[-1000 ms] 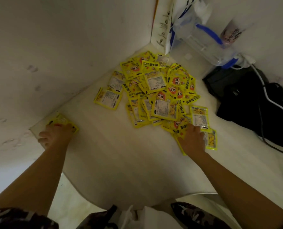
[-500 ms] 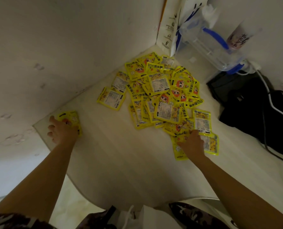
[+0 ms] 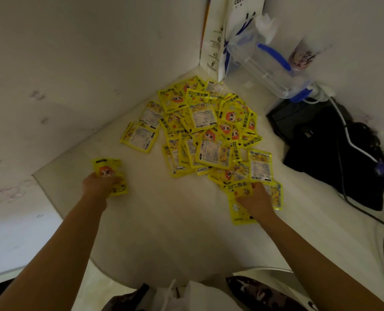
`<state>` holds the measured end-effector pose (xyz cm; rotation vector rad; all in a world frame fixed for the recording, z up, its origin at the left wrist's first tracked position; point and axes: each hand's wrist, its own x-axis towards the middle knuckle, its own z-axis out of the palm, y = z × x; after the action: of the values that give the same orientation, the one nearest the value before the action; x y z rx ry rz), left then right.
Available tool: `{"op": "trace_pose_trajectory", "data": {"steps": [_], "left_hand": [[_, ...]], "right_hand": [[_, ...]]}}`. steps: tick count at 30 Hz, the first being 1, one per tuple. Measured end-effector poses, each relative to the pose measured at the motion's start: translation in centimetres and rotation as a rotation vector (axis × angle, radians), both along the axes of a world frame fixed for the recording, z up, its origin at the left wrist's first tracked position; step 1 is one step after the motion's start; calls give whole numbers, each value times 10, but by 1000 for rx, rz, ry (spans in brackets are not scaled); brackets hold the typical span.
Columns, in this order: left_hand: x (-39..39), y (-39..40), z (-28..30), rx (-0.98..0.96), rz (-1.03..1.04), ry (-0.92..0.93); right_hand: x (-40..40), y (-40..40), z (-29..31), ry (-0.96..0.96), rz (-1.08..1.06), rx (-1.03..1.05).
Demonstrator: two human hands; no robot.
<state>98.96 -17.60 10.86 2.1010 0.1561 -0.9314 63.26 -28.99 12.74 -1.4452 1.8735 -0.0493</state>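
Head camera showed the left hand (image 3: 99, 184) curled over a small stack (image 3: 110, 170) of yellow packets, gripping it against the white table (image 3: 164, 232) near the wall. The right hand (image 3: 257, 199) pinched a single packet (image 3: 237, 208) with bent fingers at the near edge of the loose pile (image 3: 200, 131). A black bag (image 3: 334, 153) lay beyond, right of the pile.

1 head-worn wide-angle view looks steeply down, close over the table (image 3: 164, 232) corner.
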Motion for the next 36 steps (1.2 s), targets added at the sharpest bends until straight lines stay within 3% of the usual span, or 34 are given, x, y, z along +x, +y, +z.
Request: {"op": "trace_pose_trajectory", "data": {"steps": [6, 13, 20, 24, 28, 36], "left_hand": [[-45, -29, 14, -273, -168, 181], [-103, -78, 33, -314, -318, 207], [-130, -110, 22, -292, -205, 275], [-137, -120, 16, -257, -158, 236], [-138, -124, 13, -199, -126, 195], [-142, -128, 13, -166, -130, 133]], "right_hand": [[-6, -19, 19, -46, 187, -70], [24, -65, 28, -133, 469, -94], [58, -105, 8, 194, 833, -104], [66, -114, 0, 289, 959, -131], [68, -117, -8, 281, 983, -103], [63, -117, -13, 122, 840, -117]]}}
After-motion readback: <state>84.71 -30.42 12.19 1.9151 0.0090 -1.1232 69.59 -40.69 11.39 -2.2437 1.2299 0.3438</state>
